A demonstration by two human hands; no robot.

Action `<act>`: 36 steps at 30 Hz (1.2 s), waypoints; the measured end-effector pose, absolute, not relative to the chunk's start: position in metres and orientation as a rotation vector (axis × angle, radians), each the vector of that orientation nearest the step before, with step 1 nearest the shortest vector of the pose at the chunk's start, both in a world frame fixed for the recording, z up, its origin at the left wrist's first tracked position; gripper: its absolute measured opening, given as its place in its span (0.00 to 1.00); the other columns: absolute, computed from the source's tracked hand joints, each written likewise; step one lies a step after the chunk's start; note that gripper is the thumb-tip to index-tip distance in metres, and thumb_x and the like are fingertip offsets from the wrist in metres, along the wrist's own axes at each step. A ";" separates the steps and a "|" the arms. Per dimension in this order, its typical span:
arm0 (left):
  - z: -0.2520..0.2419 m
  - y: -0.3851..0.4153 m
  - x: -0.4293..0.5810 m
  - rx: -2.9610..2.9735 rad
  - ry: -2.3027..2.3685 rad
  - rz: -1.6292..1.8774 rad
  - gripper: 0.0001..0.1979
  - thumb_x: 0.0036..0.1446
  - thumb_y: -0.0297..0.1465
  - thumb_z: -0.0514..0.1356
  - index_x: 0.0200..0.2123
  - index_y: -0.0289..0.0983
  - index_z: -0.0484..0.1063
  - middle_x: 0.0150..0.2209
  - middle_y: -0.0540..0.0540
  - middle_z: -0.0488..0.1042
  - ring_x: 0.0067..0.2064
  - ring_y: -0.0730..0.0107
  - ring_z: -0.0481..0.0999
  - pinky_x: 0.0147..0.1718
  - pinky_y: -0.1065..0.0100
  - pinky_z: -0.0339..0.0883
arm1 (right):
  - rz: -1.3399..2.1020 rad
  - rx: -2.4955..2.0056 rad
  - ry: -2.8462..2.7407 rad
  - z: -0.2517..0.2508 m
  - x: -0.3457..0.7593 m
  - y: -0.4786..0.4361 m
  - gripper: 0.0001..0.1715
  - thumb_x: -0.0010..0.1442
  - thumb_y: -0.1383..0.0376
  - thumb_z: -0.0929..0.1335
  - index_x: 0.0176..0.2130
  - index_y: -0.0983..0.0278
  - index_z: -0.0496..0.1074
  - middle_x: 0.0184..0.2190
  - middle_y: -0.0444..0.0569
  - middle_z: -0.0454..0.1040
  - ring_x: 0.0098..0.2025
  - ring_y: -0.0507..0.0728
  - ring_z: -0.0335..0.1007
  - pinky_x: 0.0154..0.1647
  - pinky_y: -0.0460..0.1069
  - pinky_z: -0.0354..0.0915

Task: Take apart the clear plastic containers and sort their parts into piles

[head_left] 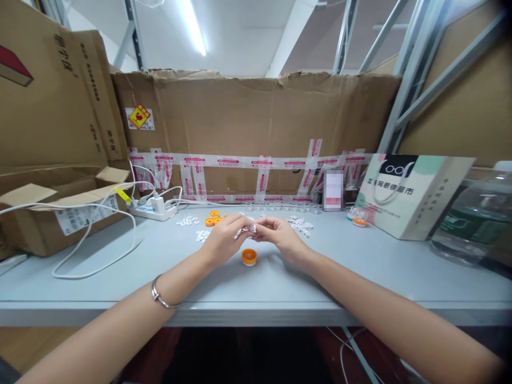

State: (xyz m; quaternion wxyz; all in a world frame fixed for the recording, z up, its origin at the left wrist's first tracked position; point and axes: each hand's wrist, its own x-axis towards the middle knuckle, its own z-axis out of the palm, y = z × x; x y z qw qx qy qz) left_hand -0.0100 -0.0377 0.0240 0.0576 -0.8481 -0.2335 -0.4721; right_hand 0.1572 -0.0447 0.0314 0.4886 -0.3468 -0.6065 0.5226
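My left hand (226,238) and my right hand (281,238) meet over the middle of the table, fingers pinched on a small white part (251,228) between them. Its details are too small to tell. Just below them an orange and white round piece (248,257) stands on the table. Behind my left hand lie several orange rings (213,220) and a pile of small white pieces (188,220). More white pieces (301,226) are spread beyond my right hand.
A row of clear round pieces (280,206) lines the back by a tall cardboard sheet (248,122). At left are a power strip (153,212), loose white cables and an open box (52,218); at right, a paper bag (404,197) and a large bottle (474,218).
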 end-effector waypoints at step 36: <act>0.027 -0.032 -0.013 -2.758 -1.231 -1.870 0.08 0.55 0.31 0.56 0.37 0.34 0.69 0.32 0.46 0.75 0.33 0.72 0.73 0.33 0.70 0.68 | 0.530 -1.382 -1.734 0.021 0.209 0.016 0.19 0.47 0.62 0.70 0.40 0.68 0.75 0.14 0.43 0.68 0.18 0.49 0.62 0.21 0.45 0.58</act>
